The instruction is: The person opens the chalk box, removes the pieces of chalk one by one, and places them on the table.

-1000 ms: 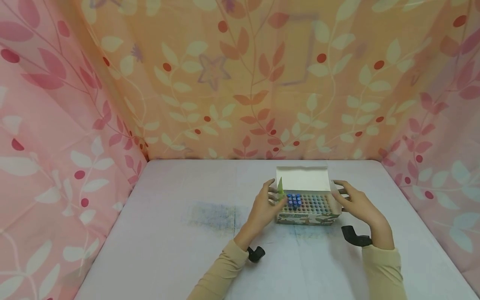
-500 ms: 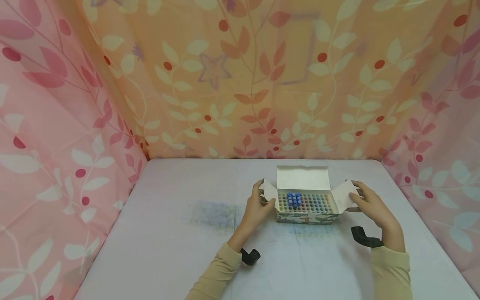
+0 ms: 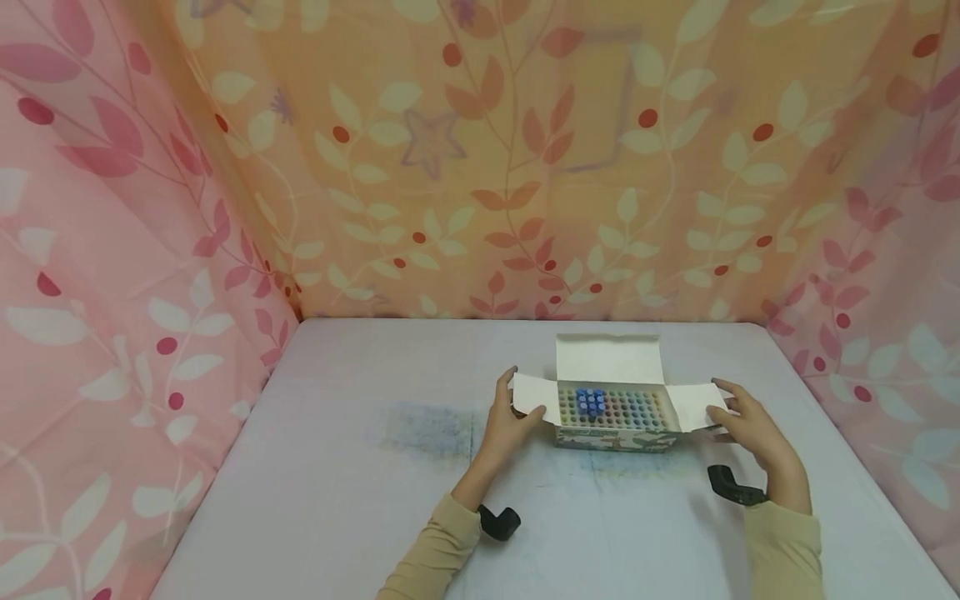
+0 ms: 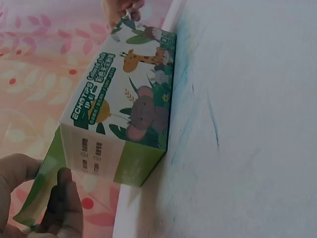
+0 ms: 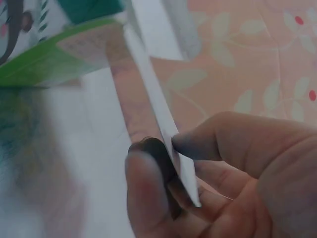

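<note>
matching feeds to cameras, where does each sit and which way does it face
Head: on the head, facing forward and down at the box; left hand, right hand and sleeves show.
Left wrist: worn there, facing the box's printed sides; both hands show.
Right wrist: worn there, facing the right flap; right hand shows.
Head and left wrist share box and hands.

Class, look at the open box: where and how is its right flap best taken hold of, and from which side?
The right flap is probably best pinched at its free outer edge, coming from the right: it is a thin sheet, joined to the box along its inner edge and folded outward. The right hand pinches it there.
</note>
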Demonstrator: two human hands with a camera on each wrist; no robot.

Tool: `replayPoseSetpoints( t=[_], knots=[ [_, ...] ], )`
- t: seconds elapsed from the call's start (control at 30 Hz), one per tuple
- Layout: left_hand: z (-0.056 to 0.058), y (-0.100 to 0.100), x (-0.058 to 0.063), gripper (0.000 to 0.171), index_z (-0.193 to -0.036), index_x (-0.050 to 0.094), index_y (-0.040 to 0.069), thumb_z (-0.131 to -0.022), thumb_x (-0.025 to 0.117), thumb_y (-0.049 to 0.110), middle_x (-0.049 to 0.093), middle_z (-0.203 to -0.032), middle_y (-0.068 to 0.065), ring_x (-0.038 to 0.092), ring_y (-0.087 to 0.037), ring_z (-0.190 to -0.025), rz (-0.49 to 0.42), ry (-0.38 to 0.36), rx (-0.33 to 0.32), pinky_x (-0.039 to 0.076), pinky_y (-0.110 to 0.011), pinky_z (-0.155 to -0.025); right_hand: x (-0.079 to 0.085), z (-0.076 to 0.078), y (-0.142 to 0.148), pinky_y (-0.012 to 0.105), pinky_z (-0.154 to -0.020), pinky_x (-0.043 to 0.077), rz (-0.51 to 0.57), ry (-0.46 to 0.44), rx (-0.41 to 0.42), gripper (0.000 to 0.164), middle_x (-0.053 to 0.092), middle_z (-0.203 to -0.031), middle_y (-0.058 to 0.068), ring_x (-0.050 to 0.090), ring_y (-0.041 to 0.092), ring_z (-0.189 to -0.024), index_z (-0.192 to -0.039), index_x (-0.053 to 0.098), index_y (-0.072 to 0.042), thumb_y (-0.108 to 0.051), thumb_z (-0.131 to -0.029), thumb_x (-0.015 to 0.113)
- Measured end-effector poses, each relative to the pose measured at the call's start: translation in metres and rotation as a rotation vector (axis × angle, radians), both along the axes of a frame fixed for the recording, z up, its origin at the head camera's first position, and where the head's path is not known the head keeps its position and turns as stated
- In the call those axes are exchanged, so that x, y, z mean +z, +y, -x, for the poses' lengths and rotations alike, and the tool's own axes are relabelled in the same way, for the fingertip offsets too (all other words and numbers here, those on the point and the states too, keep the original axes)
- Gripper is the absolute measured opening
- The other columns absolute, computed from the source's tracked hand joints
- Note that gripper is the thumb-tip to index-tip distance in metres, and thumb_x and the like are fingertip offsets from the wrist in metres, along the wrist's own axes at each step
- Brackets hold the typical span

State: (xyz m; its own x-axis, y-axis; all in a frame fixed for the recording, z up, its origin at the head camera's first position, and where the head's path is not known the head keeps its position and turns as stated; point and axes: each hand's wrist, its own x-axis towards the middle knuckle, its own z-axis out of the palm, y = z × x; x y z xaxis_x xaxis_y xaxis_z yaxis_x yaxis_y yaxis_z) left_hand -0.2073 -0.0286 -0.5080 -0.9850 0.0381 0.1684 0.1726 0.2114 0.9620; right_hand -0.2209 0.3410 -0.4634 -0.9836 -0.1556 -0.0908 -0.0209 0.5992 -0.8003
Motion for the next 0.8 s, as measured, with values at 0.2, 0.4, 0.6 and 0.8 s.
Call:
replayPoseSetpoints(
  t=[0.2,0.4,0.6,0.8],
  knots=[
    [0.002,-0.002,-0.001,0.082,-0.146,0.019,0.006,-0.085,0.066,0.035,0.047,-0.123,-0.018,0.058,-0.023,-0.093,0.146,-0.055,0.017,0.049,-0.033,-0.075,-0.011,-0.001,0.004,0.038,-0.069,0.054,-0.049,-0.036,0.028,0.059,0.045,-0.109,0.039,0.062,0.025,-0.081,-0.137,0.017,0.016,-0.017,-0.097,0.046],
    [0.003,-0.009,-0.003,0.085,-0.144,0.024,-0.002,-0.084,0.064,0.043,0.046,-0.121,-0.020,0.051,-0.026,-0.100,0.281,-0.084,0.006,0.044,-0.040,-0.083,-0.016,0.001,0.000,0.037,-0.070,0.053,-0.059,-0.057,0.041,0.057,0.043,-0.113,0.042,0.061,0.030,-0.086,-0.136,0.020,0.016,-0.018,-0.097,0.046],
    [0.000,-0.010,-0.001,0.085,-0.140,0.029,-0.008,-0.084,0.064,0.045,0.045,-0.125,-0.027,0.050,-0.033,-0.108,0.355,-0.090,-0.001,0.042,-0.047,-0.091,-0.020,0.002,-0.004,0.037,-0.070,0.053,-0.036,-0.103,0.055,0.058,0.043,-0.115,0.044,0.063,0.030,-0.085,-0.136,0.020,0.016,-0.018,-0.098,0.045],
    [-0.001,-0.011,0.000,0.085,-0.141,0.025,-0.009,-0.087,0.060,0.046,0.037,-0.134,-0.031,0.042,-0.040,-0.122,0.387,-0.146,-0.046,0.037,-0.050,-0.098,-0.022,0.005,-0.008,0.038,-0.070,0.053,-0.040,-0.127,0.072,0.058,0.047,-0.114,0.043,0.062,0.031,-0.087,-0.135,0.020,0.017,-0.020,-0.098,0.044]
  ],
)
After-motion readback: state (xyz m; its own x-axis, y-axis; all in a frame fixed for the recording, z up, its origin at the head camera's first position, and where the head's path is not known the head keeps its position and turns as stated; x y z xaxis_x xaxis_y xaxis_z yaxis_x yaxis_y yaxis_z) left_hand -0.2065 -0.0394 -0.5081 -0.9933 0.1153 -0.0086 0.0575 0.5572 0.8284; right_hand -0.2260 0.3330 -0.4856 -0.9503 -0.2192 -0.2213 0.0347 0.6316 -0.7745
